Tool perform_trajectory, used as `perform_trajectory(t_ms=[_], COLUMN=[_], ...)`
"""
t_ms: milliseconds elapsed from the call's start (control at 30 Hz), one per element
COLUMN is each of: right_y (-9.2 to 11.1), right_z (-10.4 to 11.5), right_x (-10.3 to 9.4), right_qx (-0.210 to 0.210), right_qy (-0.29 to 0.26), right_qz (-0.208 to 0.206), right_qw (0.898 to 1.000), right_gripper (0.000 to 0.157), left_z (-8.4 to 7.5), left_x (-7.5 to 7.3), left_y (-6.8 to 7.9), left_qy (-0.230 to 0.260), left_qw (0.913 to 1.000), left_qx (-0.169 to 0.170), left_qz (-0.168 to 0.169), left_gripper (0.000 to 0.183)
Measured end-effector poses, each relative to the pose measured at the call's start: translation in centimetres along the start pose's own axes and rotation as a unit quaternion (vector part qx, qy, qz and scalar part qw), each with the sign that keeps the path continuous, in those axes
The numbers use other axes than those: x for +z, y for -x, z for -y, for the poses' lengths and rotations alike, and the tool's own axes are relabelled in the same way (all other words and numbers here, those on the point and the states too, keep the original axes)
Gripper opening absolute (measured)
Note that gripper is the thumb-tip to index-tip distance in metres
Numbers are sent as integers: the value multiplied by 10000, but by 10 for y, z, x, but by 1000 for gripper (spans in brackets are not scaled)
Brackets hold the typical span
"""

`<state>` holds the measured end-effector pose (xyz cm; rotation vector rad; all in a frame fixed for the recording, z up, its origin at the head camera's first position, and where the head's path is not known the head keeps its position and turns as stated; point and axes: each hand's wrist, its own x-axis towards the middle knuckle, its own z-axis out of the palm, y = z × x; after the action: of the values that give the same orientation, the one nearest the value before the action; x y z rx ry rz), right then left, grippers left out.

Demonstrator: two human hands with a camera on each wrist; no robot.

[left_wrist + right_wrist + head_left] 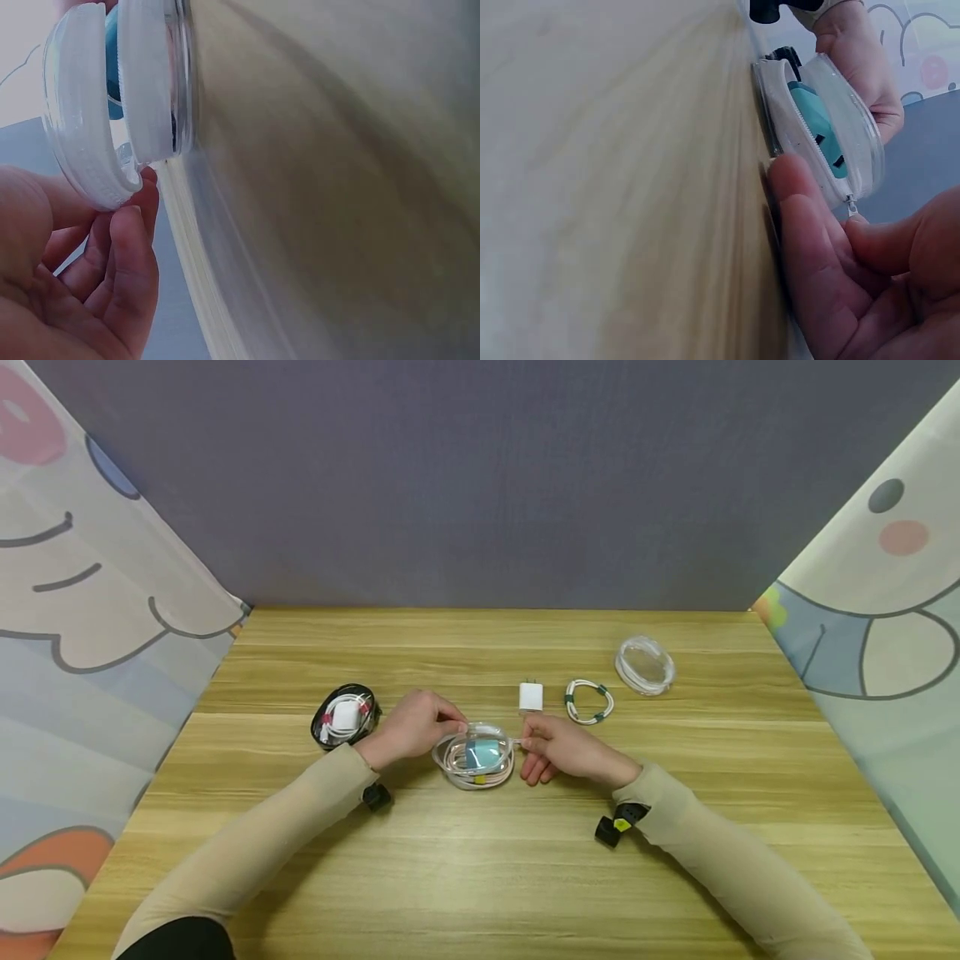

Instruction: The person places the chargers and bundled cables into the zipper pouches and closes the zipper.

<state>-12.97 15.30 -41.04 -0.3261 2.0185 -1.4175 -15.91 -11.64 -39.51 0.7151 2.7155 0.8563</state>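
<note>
A round clear zip case (444,766) with a white zipper band sits on the table between both hands. Its lid stands partly raised, and through it show a teal charger block (483,754) and a coiled pale cable (495,778) with a yellow tie. On the left side, my left hand (411,725) pinches the lid's edge between thumb and fingers. From the right, my right hand (562,747) pinches the small zipper pull (852,208) with thumb and index finger, its other fingers loosely bent near the tabletop.
Left of the hands is a black-rimmed case (314,728) holding a white charger and cable with red ties. Beyond my right hand lie a white charger block (531,697) and a coiled white cable (571,702) with green ties. Another round clear case (645,683) is farther right.
</note>
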Motion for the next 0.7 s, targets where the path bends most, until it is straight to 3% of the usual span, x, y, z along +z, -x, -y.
perform_trajectory(t_ms=[433,700], right_y=[-4,-10], right_z=[-1,-2], right_x=[2,1], right_qx=[-441,-594], right_qy=[639,904], right_qz=[-387,-462], right_qw=[9962,9931], right_gripper=[8,7], left_z=[1,-5], left_x=[2,10], left_y=[-4,-24], left_qy=[135,482], left_qw=[9985,9924], left_qx=[421,717], left_qz=[322,877], left_gripper=[10,22])
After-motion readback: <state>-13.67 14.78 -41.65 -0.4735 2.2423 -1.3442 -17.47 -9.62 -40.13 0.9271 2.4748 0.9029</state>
